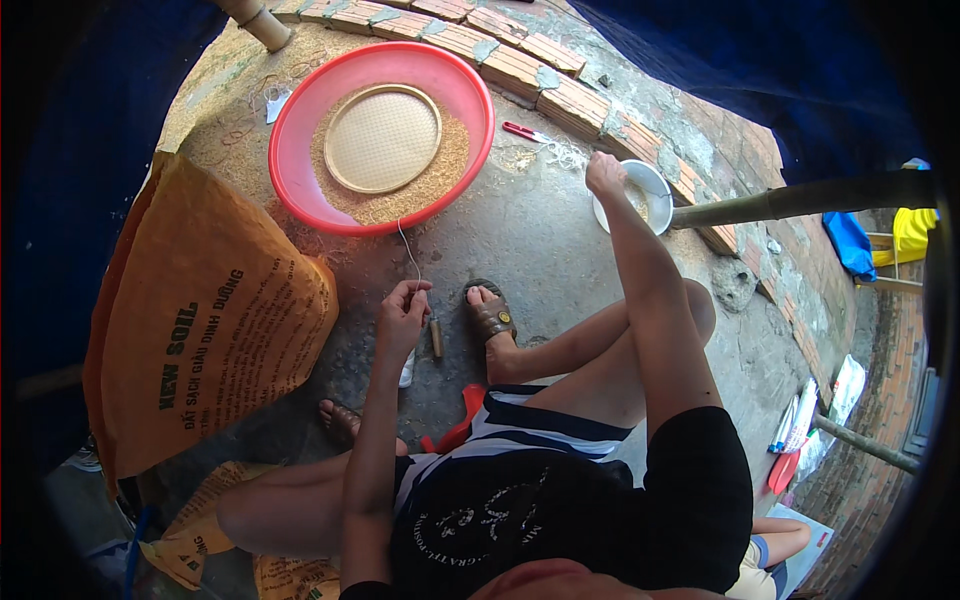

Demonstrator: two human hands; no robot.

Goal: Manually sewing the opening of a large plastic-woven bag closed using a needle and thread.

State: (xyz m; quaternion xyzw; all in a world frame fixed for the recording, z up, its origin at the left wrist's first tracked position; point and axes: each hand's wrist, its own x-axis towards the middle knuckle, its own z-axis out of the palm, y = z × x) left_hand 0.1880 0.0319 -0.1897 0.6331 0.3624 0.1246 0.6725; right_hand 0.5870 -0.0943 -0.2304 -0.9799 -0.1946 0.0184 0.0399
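My left hand [402, 312] is closed in a pinch on a thin pale string or wire [410, 248], which curves up toward the rim of a big red basin [482, 150]. Just right of that hand, a short brown cylinder [436, 338] shows; whether it hangs or lies on the floor I cannot tell. My right arm reaches far out, and my right hand [606, 177] is closed at the left rim of a white bowl [655, 178] with some pale contents. Anything in its fingers is hidden. Inside the basin, a round woven sieve [383, 138] rests on straw-coloured husks [440, 170].
A large orange sack [215, 320] stands at the left. Red-handled scissors [525, 131] and white strings [566, 158] lie beside a low brick edging [540, 85]. A pole [800, 200] crosses at the right. Another person's leg [785, 538] shows at the lower right.
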